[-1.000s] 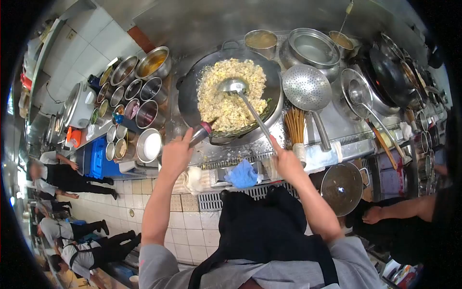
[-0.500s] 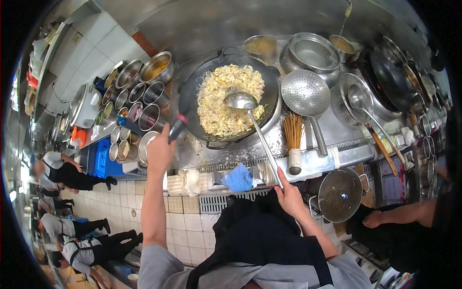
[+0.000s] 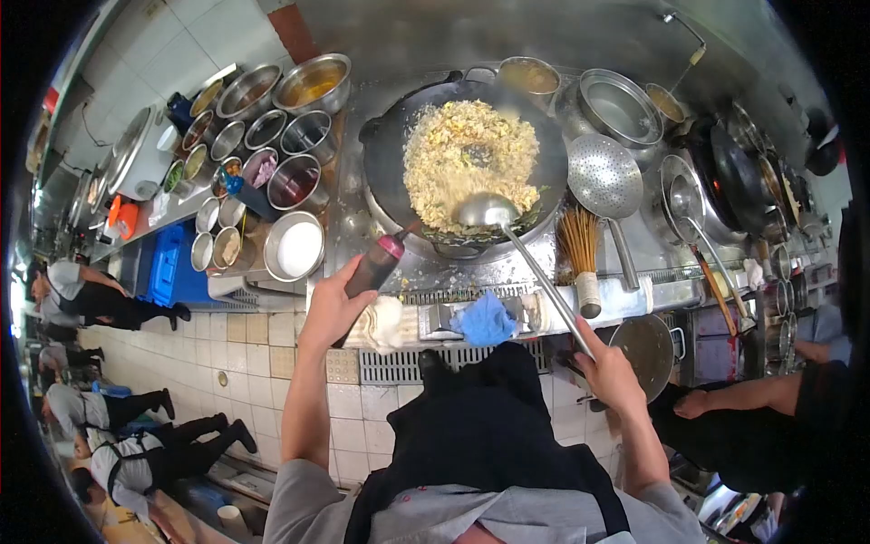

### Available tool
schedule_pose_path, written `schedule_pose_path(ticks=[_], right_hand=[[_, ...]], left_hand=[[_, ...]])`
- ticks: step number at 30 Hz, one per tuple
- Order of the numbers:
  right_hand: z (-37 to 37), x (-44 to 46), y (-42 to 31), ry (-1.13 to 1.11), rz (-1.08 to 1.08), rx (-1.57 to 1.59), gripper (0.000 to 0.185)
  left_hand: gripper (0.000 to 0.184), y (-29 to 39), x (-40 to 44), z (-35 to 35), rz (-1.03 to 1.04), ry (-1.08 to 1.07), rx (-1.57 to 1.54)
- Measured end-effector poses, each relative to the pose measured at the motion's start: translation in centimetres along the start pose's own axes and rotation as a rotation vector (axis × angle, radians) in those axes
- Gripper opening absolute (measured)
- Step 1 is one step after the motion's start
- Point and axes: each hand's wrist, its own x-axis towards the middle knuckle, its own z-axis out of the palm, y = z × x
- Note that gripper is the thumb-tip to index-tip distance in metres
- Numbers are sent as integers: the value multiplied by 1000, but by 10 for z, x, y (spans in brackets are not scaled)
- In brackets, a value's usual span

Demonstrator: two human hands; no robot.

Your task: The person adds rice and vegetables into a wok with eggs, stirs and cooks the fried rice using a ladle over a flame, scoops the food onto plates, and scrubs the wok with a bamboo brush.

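My left hand [image 3: 335, 306] is closed around a squeeze bottle [image 3: 372, 268] of dark liquid with a red cap. The bottle tilts, its nozzle towards the near left rim of the wok [image 3: 385, 168]. In my right hand [image 3: 613, 370] is the end of a long metal ladle [image 3: 488, 210]. The ladle's bowl rests at the near side of the fried rice [image 3: 435, 136], its rounded back showing. Bits of egg and green show among the grains, and a hollow lies in their middle.
Left of the wok stand several metal bowls and tubs of ingredients, including a bowl of white granules [image 3: 297, 247]. On the right are a perforated skimmer [image 3: 605, 177], a bamboo brush [image 3: 580, 245] and a pot [image 3: 648, 349]. A blue cloth [image 3: 487, 319] lies on the front ledge. Another person's arm [image 3: 743, 397] is at right.
My left hand has brought the squeeze bottle closer to the wok's near edge and turned its nozzle inward. The ladle has moved from the rice's middle towards me and flipped over. The view has shifted.
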Motion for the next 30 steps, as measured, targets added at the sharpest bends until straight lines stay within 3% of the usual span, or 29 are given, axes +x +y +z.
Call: schedule_pose_path(ticks=[2, 4, 5, 9, 11, 13, 14, 17, 22, 25, 30], right_hand=[[17, 17, -3, 25, -74, 165, 64], [15, 21, -46, -38, 167, 531, 64], [16, 25, -66, -64, 292, 717, 63], [34, 76, -95, -86, 338, 1352, 63], [60, 131, -83, -136, 303, 1377, 64], [67, 162, -104, -35, 288, 1075, 64], [70, 168, -110, 10, 282, 924, 65], [68, 142, -124, 46, 172, 875, 65], [83, 161, -100, -87, 396, 1394, 69], [77, 170, -121, 93, 268, 812, 67], [83, 183, -95, 120, 141, 487, 63]], left_hand=[[69, -32, 8, 12, 60, 38, -313], [74, -40, 9, 6, 12, 31, -575], [74, -46, 11, -1, 33, 64, -613], [68, -76, 24, -31, 155, 242, -732], [67, -97, 36, -58, 161, 427, -652], [66, -124, 57, -91, 147, 617, -430], [66, -131, 67, -110, 164, 691, -360], [64, -161, 98, -150, 192, 989, -223], [64, -216, 129, -172, 137, 1021, -152], [65, -239, 142, -159, 30, 1020, -126], [67, -282, 153, -117, -104, 1089, -126]])
